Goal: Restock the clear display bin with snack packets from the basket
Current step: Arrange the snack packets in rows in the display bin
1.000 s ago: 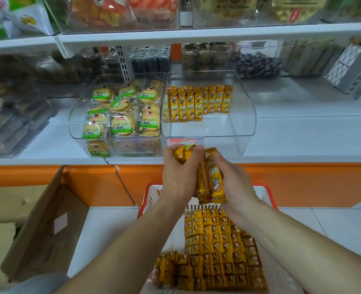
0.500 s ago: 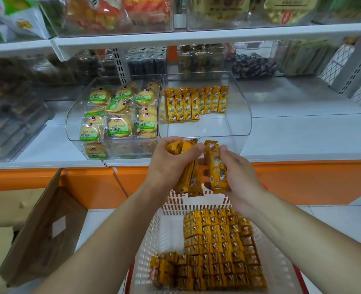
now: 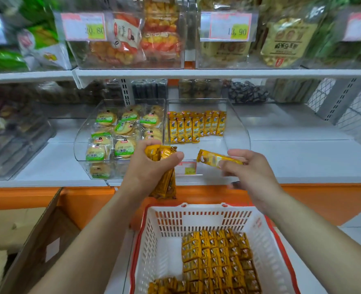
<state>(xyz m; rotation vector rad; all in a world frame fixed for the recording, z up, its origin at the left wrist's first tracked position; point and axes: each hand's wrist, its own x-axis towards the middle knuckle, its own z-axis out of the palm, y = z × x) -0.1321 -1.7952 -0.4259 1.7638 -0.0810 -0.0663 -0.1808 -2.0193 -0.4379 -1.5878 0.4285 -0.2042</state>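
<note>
My left hand (image 3: 148, 166) grips a bunch of yellow snack packets (image 3: 164, 179) upright, in front of the shelf edge. To its right, my right hand (image 3: 251, 172) pinches a single yellow packet (image 3: 215, 159) lying sideways, just in front of the clear display bin (image 3: 237, 132). At the bin's back stands a row of the same yellow packets (image 3: 196, 127). The white basket (image 3: 196, 219) with red rim sits below my arms, holding several stacked yellow packets (image 3: 217, 257).
A second clear bin (image 3: 80, 145) of green-labelled round cakes adjoins on the left. An upper shelf (image 3: 217, 73) with bagged snacks and price tags overhangs. A cardboard box (image 3: 33, 240) stands lower left. White shelf surface (image 3: 302, 153) extends right of the bin.
My hands have risen and parted. The right hand has drawn one packet away from the bunch and turned it sideways toward the bin; the left keeps the rest.
</note>
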